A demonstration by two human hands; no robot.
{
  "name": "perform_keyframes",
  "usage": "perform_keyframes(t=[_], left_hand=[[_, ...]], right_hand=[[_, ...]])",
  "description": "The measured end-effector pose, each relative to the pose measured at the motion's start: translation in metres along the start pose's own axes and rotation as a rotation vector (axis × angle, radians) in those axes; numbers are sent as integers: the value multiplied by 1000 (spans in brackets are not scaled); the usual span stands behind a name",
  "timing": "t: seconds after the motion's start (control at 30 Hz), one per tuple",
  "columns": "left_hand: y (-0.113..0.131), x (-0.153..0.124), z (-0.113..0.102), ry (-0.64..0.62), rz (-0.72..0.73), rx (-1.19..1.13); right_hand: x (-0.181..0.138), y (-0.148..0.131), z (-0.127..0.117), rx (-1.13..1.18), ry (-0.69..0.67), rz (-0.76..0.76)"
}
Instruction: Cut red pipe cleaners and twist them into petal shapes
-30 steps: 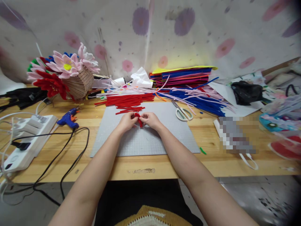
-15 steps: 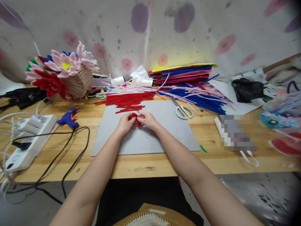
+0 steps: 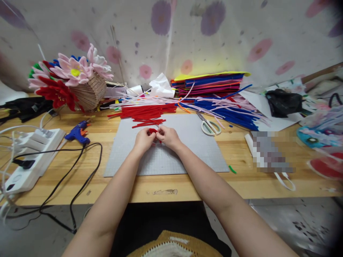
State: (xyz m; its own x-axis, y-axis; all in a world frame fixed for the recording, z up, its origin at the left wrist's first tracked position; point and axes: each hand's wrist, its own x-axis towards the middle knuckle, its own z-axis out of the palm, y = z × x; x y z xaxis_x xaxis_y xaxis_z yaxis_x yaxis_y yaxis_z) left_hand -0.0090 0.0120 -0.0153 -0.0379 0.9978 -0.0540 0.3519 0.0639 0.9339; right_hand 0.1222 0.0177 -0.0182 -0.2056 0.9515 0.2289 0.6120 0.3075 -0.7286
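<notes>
Over the grey cutting mat (image 3: 125, 157), my left hand (image 3: 144, 139) and my right hand (image 3: 169, 137) meet fingertip to fingertip. Both are closed on a small piece of red pipe cleaner (image 3: 153, 131), pinched between thumbs and fingers. It looks bent or folded, though my fingers cover most of it. Just beyond my hands lies a heap of red pipe cleaners (image 3: 147, 113), a few of them on the mat's far edge. Scissors (image 3: 210, 127) with pale handles rest on the mat's far right part.
A blue glue gun (image 3: 77, 132) and a white power strip (image 3: 40, 157) with looping cables are at left. A basket of pipe-cleaner flowers (image 3: 91, 93) stands behind them. Blue pipe cleaners (image 3: 235, 117) and stacked bundles (image 3: 209, 85) lie at the back. A green scrap (image 3: 232, 169) sits right of the mat.
The red piece has turned between my fingers and less of its lower part shows. My hands stay at nearly the same spot, still together.
</notes>
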Motion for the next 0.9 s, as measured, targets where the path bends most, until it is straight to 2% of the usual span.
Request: perform_keyframes(t=[0.2,0.33,0.43,0.7,0.9], left_hand=[[-1,-2,0,28,51,-48],[-4,-1,1,43,186,-50],[-5,-1,1,71,194,-10],[-1,-4,-2,100,139,95],[2,-5,-1,163,170,262]], right_hand=[[2,4,2,207,-50,23],[3,6,2,427,-171,112],[3,5,2,518,-225,171],[2,7,4,197,-108,74],[-1,-7,-1,-67,-5,51]])
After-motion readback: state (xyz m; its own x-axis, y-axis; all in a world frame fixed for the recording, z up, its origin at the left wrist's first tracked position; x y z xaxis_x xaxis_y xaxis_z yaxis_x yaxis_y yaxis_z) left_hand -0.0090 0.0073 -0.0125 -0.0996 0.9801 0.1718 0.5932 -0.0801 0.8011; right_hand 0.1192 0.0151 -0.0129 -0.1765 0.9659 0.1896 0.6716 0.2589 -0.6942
